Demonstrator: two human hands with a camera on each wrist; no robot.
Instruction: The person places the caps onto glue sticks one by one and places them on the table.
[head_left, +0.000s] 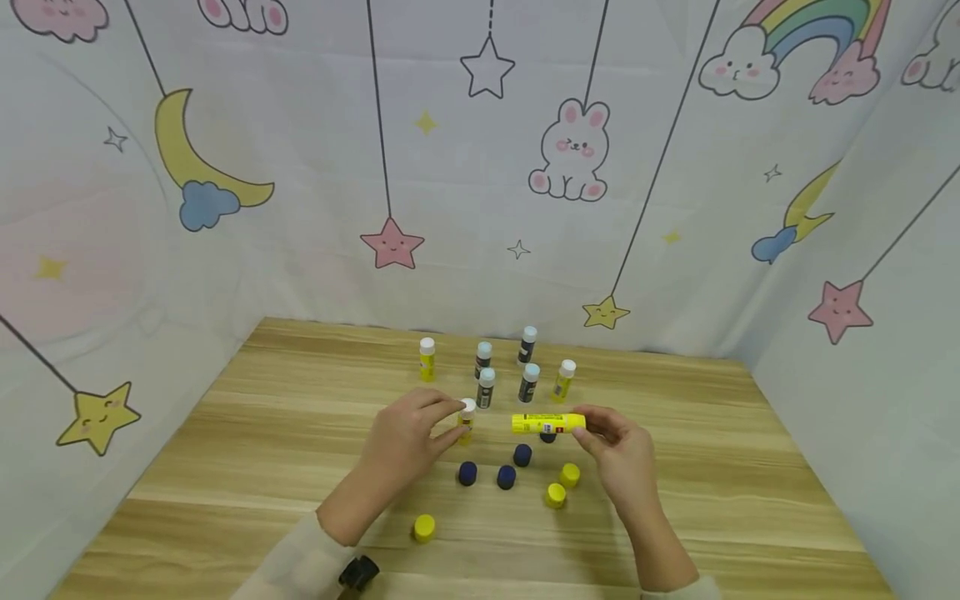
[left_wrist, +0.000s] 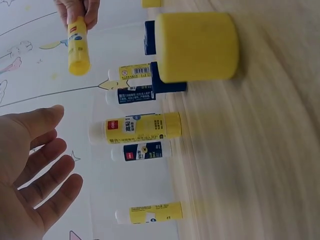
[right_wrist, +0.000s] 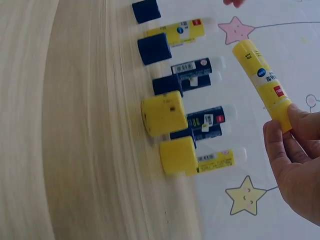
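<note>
My right hand point(head_left: 626, 454) pinches a yellow glue stick point(head_left: 543, 423) by one end and holds it level above the table; the right wrist view shows this glue stick point(right_wrist: 265, 80) tilted, with thumb and fingers on its lower end. Close to a standing yellow glue stick with a white top point(head_left: 467, 425) is my left hand point(head_left: 408, 429). In the left wrist view, the left hand's fingers point(left_wrist: 50, 185) are spread and loosely bent, with a gap between them and that standing glue stick point(left_wrist: 142, 128). Nothing is in the left hand.
Behind stand dark blue glue sticks point(head_left: 528, 385) and yellow ones point(head_left: 427, 362) with pale tops. Several dark blue caps point(head_left: 506, 477) and yellow caps point(head_left: 555, 495) lie nearer on the wooden table point(head_left: 720, 467). One yellow cap point(head_left: 424, 527) sits apart at front left. A printed curtain point(head_left: 315, 250) surrounds the table.
</note>
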